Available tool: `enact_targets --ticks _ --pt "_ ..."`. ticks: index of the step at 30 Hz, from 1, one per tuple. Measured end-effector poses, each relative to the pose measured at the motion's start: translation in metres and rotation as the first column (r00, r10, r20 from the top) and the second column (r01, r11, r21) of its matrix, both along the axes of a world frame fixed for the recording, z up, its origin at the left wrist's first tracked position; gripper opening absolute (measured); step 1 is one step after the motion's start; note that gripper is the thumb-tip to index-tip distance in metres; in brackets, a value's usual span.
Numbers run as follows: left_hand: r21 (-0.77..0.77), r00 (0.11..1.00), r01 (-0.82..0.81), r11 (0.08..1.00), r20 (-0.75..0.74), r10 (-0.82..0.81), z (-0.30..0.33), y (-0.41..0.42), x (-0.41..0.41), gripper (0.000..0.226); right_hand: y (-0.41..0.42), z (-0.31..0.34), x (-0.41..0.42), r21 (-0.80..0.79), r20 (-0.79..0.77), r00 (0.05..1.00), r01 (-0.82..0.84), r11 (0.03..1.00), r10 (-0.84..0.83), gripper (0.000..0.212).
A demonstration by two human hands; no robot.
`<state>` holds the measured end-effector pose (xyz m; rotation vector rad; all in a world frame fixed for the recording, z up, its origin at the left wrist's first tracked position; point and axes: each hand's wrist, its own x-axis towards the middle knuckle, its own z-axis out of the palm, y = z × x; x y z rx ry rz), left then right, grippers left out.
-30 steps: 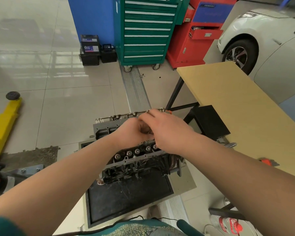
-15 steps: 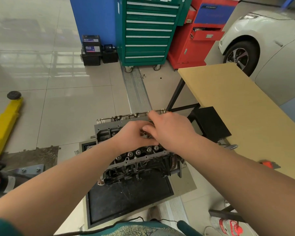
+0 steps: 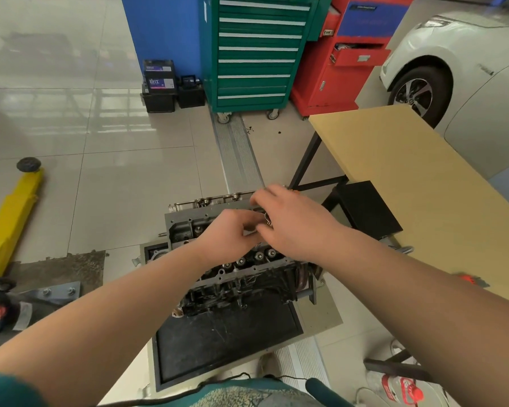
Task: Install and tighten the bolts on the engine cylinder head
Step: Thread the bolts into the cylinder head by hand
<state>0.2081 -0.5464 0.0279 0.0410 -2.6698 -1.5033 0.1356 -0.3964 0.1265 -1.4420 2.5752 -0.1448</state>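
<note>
The grey engine cylinder head [image 3: 188, 227] sits on a stand over a black tray [image 3: 227, 339], with a row of round valve tops [image 3: 249, 259] along its near side. Both my hands meet above its right half. My right hand [image 3: 297, 227] reaches in from the right, its fingers pinched on a small shiny metal part, apparently a bolt [image 3: 267, 219]. My left hand [image 3: 228, 237] has its fingers curled against the right thumb at the same spot. Whatever the left fingers hold is hidden.
A tan wooden table [image 3: 417, 195] stands at the right, with a black stool [image 3: 368, 210] beside it. At the back are a green tool cabinet [image 3: 256, 54], a red cabinet [image 3: 344, 69] and a white car [image 3: 465, 69]. A yellow lift arm [image 3: 12, 212] lies at the left.
Both hands stay over the cylinder head. The left hand has drawn slightly back from under the right, and the small metal part now shows between the fingers.
</note>
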Motion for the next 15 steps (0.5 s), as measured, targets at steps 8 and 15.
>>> enact_targets --ticks 8,15 --pt "-0.057 0.998 0.061 0.997 0.03 -0.059 -0.004 0.004 -0.008 0.018 -0.005 -0.003 0.0 0.097 -0.225 0.969 0.125 0.987 -0.1 0.052" --pt "-0.03 0.991 0.12 0.992 0.056 -0.118 -0.009 -0.005 -0.006 0.01 0.007 -0.004 -0.002 0.119 -0.18 0.984 0.04 0.992 -0.018 0.032"
